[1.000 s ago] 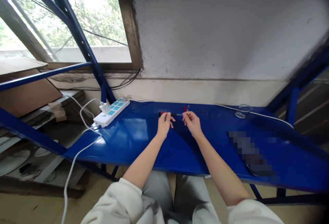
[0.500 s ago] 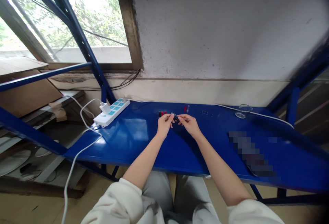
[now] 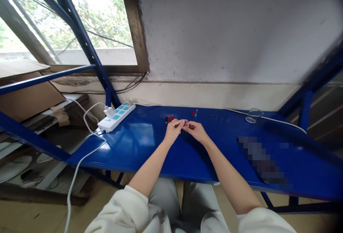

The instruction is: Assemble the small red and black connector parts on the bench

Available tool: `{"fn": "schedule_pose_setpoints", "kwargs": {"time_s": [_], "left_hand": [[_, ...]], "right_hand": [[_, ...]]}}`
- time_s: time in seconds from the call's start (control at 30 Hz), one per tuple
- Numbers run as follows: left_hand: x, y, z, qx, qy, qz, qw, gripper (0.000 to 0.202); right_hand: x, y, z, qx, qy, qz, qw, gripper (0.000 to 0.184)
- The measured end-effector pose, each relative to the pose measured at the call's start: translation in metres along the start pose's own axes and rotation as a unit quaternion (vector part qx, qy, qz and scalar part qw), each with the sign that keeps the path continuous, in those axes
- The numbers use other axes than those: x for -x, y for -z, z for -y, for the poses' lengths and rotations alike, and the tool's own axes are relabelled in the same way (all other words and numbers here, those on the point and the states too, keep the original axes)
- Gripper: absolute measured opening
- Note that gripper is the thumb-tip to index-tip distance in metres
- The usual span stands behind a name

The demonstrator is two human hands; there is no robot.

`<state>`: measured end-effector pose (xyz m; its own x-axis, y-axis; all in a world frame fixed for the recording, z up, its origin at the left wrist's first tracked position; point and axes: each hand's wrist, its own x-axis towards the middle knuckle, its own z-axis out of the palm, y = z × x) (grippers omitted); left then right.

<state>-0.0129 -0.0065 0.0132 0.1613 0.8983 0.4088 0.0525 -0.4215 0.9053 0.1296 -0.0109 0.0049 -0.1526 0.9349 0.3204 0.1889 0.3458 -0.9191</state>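
My left hand (image 3: 173,130) is closed, thumb and fingers pinched on a small dark, partly clear tube (image 3: 185,122). My right hand (image 3: 196,131) pinches the other end of it, and the fingertips of both hands meet. Most of the tube is hidden by the fingers, so its exact kind cannot be made out. Just beyond my left hand stand a small black cylinder (image 3: 166,119) and red cylinders (image 3: 169,118). Farther back, a small red piece (image 3: 193,113) lies beside a slim clear tube (image 3: 196,113).
Several tiny pieces (image 3: 213,117) lie at the back of the blue table (image 3: 139,154). A clear round dish (image 3: 250,120) stands at the back right, near a white cable. A blurred dark flat object (image 3: 262,160) lies at right. A white power strip (image 3: 117,117) sits at left.
My hands have drawn closer together, and the left fingers have shifted right over the tube. Less of the tube shows now. The pieces on the table have not moved.
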Motion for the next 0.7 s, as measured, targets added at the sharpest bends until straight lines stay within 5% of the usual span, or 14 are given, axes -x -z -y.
{"fn": "schedule_pose_setpoints", "kwargs": {"time_s": [0.2,0.37,0.7], "left_hand": [[-0.001,0.001,0.0,-0.05,-0.011,0.023,0.998,0.034],[0.0,-0.001,0.002,-0.123,-0.015,-0.016,0.992,0.034],[0.008,-0.003,0.003,-0.277,-0.058,0.035,0.958,0.026]], "right_hand": [[0.001,0.0,-0.002,0.046,0.001,-0.009,0.999,0.033],[-0.006,0.009,-0.009,0.125,0.022,-0.038,0.991,0.028],[-0.032,0.061,-0.036,0.292,-0.122,-0.125,0.94,0.018]]}}
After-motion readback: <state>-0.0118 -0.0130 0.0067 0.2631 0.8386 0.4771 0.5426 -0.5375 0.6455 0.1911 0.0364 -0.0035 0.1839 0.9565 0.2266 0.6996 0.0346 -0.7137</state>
